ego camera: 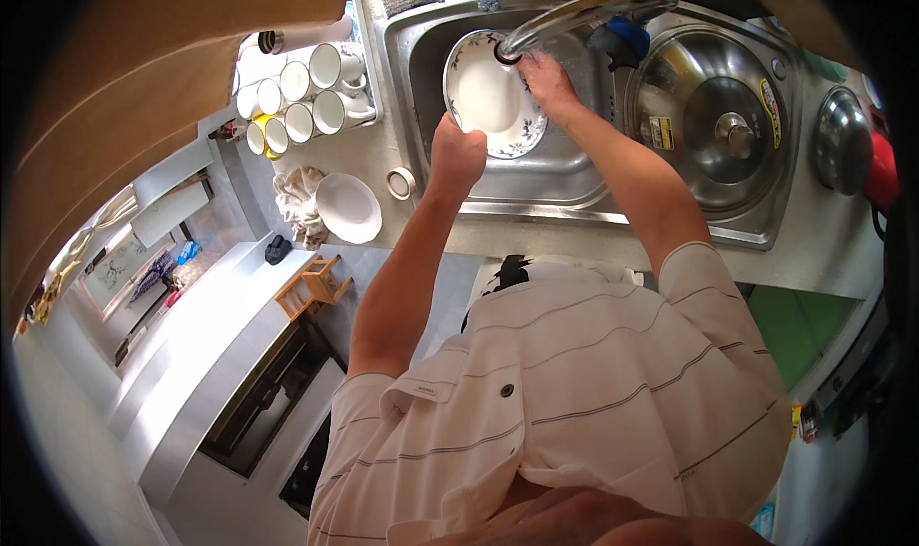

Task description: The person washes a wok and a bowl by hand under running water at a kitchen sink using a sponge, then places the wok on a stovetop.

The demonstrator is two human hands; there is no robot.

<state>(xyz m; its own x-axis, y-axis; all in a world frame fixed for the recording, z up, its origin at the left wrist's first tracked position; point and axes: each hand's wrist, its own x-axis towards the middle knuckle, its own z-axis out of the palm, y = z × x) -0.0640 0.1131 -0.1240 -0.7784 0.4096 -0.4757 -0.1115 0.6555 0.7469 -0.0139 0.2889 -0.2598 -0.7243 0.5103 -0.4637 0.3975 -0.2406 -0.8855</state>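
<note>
A white plate with a dark floral rim [492,95] is tilted over the left basin of a stainless steel sink [560,176]. My left hand [457,153] grips its near-left edge, thumb on the upper face. At the far right edge of the plate, my right hand [547,83] holds the rim, its fingers partly hidden. Directly above the plate hangs the mouth of a chrome faucet [560,25], with a black ring at its end. Whether water runs from it, I cannot tell.
A large steel lid [707,115] covers the right basin. Several white mugs [295,81] lie on their sides in a rack at left. Near the counter's edge are a white dish [349,207], a crumpled cloth [298,200] and a small round container [400,184]. A steel bowl-shaped object [841,140] stands right.
</note>
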